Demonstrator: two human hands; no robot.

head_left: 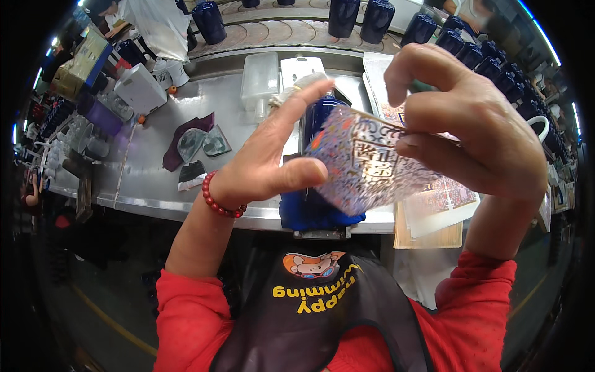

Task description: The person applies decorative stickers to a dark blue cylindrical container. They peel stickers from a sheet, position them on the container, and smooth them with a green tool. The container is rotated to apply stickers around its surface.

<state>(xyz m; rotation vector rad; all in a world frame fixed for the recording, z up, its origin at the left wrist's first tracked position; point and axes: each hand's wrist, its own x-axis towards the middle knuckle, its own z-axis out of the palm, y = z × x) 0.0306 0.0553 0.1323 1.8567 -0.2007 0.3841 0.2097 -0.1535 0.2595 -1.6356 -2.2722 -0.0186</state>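
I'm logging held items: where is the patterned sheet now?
Just right of centre in the head view, the patterned sheet is in the right hand, partly covering the dark blue bottle.

Wide head-worn fisheye view — from above, downward, close over the metal bench (149, 164)

left hand (266, 162) spread wide open, thumb (300, 173) sticking out sideways, left forearm (203, 242) leaning inward, right hand (480, 127) kinda hooked, fingers (427, 60) bent and pinching, pointing left, right forearm (494, 228) pretty much upright
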